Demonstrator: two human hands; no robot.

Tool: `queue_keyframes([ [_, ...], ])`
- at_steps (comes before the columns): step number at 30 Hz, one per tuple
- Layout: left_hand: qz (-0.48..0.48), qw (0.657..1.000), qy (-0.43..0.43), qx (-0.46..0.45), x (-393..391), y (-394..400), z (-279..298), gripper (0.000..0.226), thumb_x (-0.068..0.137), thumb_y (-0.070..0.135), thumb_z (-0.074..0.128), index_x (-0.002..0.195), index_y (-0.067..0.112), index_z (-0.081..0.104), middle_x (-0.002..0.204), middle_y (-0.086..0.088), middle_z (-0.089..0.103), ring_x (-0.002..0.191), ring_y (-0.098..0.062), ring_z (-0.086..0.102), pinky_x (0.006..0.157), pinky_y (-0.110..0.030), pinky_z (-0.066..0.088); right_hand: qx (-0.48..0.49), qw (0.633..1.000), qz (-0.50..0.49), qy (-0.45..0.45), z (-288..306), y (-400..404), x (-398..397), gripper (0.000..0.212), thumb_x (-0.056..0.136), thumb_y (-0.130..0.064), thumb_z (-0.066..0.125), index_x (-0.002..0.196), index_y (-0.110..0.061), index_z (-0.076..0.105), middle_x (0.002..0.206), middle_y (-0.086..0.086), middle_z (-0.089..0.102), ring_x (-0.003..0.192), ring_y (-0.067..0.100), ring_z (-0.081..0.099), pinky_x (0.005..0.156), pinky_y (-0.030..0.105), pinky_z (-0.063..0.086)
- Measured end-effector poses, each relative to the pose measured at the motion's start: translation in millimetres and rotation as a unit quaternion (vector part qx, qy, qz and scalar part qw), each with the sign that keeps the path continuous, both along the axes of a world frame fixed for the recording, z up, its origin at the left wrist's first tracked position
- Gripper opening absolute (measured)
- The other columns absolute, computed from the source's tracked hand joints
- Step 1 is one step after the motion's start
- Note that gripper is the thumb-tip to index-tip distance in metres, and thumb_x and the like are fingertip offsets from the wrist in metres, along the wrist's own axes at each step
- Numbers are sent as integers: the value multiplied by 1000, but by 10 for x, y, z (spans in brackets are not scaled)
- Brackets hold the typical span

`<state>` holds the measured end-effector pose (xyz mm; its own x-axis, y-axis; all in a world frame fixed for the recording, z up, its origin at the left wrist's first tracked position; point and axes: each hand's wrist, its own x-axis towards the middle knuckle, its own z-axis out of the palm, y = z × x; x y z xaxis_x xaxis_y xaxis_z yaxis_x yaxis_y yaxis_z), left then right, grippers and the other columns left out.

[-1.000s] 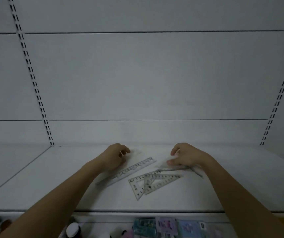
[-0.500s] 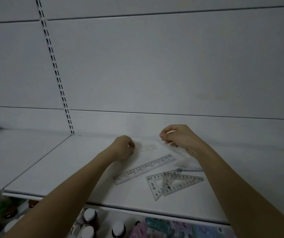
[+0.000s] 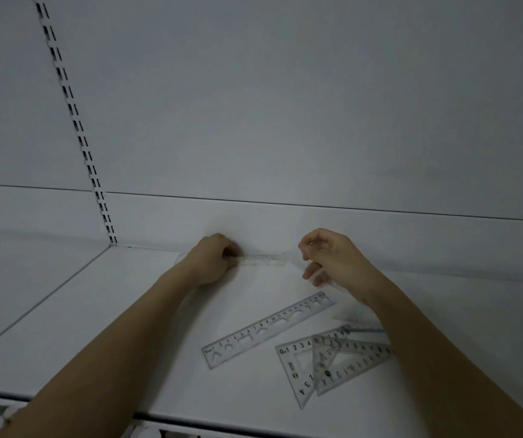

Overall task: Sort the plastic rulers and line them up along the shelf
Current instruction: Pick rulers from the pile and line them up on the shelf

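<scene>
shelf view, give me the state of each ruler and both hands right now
clear ruler at the back wall: lies flat along the wall, held at both ends
left hand: fingers curled on that ruler's left end
right hand: pinches its right end
straight ruler: flat on the shelf, slanted, untouched
two set squares: flat, overlapping, untouched

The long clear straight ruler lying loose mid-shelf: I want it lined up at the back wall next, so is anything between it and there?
Nothing lies between the long clear straight ruler and the white shelf back, but another clear ruler, held by the left hand and right hand, already lies along the wall there.
</scene>
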<state>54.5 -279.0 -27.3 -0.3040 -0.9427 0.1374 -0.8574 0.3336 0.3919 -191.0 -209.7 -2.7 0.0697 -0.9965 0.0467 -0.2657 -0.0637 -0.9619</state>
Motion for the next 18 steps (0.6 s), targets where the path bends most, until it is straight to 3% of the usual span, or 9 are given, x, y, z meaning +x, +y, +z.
queue_keyframes([
  [4,29,998,43,-36,84,30,-29,20,84,15,64,97,30,61,97,12,62,91,-14,57,86,-29,46,53,998,-14,-6,-38,-39,-1,25,94,2,36,109,-8,54,88,11,59,62,25,64,47,30,41],
  [8,32,996,59,-61,119,93,5,27,83,12,64,85,38,59,87,16,66,87,-12,61,77,-27,47,44,998,-7,-33,-36,-19,-25,19,92,1,50,108,-10,51,87,11,72,68,33,70,54,36,51],
  [13,9,999,16,-37,94,263,-6,36,97,18,51,121,42,60,98,11,59,87,-10,54,84,-29,46,-4,1000,4,7,-13,60,-47,16,98,-7,49,107,-9,62,81,10,71,56,23,64,42,21,39],
  [18,12,999,-47,-9,137,536,19,38,100,41,38,137,45,43,101,6,51,91,-11,50,83,-28,41,-16,997,27,73,-64,9,43,39,100,-3,31,121,-19,59,84,2,62,63,12,54,51,18,38],
])
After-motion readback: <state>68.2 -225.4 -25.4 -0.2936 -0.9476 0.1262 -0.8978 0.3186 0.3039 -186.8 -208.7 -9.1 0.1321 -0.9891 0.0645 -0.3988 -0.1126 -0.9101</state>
